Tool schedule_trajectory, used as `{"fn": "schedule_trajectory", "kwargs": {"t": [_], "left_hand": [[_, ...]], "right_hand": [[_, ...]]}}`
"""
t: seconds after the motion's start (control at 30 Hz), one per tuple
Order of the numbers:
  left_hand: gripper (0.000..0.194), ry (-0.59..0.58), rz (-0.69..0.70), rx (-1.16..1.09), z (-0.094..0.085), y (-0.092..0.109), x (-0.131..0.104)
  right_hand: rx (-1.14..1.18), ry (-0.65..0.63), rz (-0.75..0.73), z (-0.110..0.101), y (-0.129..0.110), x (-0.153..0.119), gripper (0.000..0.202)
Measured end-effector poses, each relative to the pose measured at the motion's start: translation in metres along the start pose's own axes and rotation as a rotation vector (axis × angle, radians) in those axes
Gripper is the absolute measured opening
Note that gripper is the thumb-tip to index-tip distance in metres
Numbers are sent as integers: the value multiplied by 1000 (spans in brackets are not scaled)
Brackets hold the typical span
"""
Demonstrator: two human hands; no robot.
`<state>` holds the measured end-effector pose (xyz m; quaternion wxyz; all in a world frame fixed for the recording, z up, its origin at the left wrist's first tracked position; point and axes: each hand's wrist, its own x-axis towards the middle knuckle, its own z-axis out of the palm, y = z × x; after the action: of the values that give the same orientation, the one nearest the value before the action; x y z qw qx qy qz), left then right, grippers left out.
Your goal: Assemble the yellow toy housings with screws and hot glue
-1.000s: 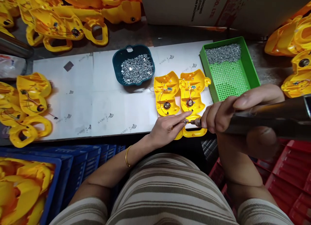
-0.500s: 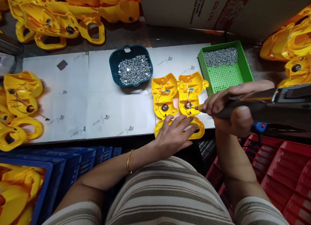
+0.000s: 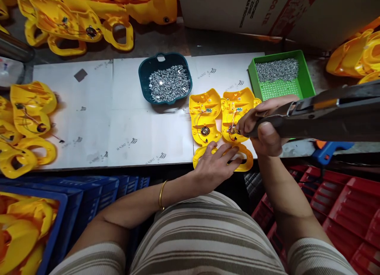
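Note:
Two yellow plastic shell halves lie side by side, hollow side up: a left shell [image 3: 197, 122] and a right shell [image 3: 228, 118]. Each holds a small green circuit board, thin wires and a round speaker; the left one's speaker [image 3: 205, 130] shows fully. My right hand [image 3: 268, 138] is closed around a dark power screwdriver [image 3: 326, 118]. The driver's tip is at the right shell's speaker, partly hidden by my fingers. Across the shells' looped handles rests my left hand [image 3: 214, 166], fingers spread, pressing on them from above.
A dark green basin [image 3: 144, 84] of screws and a bright green basket [image 3: 308, 83] of metal pieces stand behind the shells. More yellow shells [image 3: 32, 96] lie at left. A blue glue gun [image 3: 325, 153] sits at right. Blue crates [image 3: 97, 191] and red crates [image 3: 341, 199] stand below.
My right hand and the screwdriver have moved left and turned a little, closer over the right shell's speaker. The view has shifted slightly; my left hand stays on the handles.

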<state>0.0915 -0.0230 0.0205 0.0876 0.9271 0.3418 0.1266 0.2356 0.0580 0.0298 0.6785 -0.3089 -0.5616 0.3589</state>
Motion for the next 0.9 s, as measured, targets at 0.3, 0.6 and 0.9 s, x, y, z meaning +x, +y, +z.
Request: {"fn": "schedule_trajectory", "kwargs": {"t": [0.3, 0.6, 0.9], "left_hand": [[25, -18, 17, 22, 8, 2, 2], [25, -70, 36, 38, 3, 3, 3], [26, -125, 55, -22, -2, 1, 9]], "right_hand": [[39, -3, -59, 6, -23, 11, 19], [82, 10, 29, 6, -16, 9, 16], [6, -28, 50, 1, -15, 10, 24]]}}
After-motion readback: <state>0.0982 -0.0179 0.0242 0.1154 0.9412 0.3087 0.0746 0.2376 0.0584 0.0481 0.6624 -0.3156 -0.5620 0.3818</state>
